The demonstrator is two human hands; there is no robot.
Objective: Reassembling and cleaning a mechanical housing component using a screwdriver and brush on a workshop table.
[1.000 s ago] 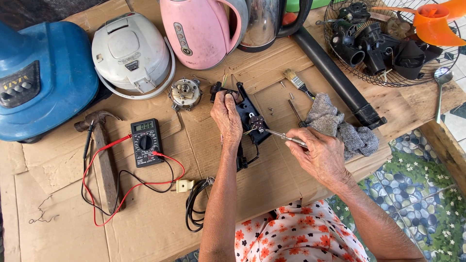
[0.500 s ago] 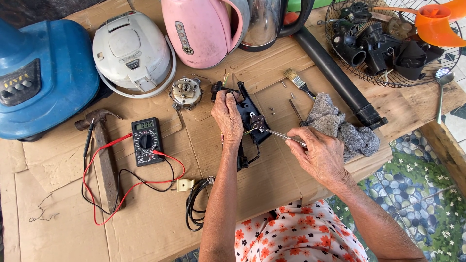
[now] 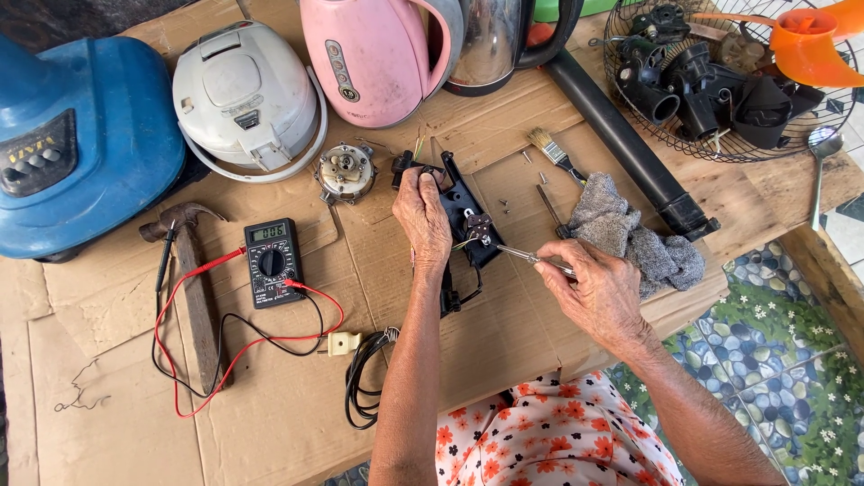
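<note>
Black switch housing [image 3: 463,216]: a flat plastic part with thin wires, lying on the cardboard sheet [image 3: 270,414] under the left hand [image 3: 421,220], which presses it down with fingers curled over its top edge.

Far left of that hand: blue appliance shell [image 3: 81,144]; white rice cooker [image 3: 247,99]; hammer [image 3: 193,288] with wooden handle.

Nearer left: black multimeter [image 3: 272,263], its red and black leads looping toward the body; cream plug [image 3: 342,343] and coiled black cord [image 3: 364,387] just below.

Just above and left of the hand: small round motor [image 3: 346,171]. Beyond the hand: pink kettle [image 3: 378,58].

Right hand [image 3: 601,292]: closed around a slim screwdriver [image 3: 531,259], tip set at a small fitting on the housing, between the two hands.

Beyond the right hand: paintbrush [image 3: 551,148], grey rag [image 3: 630,234], black tube [image 3: 621,139]; farther right, wire fan guard [image 3: 720,148] holding black parts and an orange fan blade [image 3: 810,40].

Step judged in hand: working a screw or terminal on the housing. The next move would call for a steady downward hold by the left hand and a square, unslipping tip.
</note>
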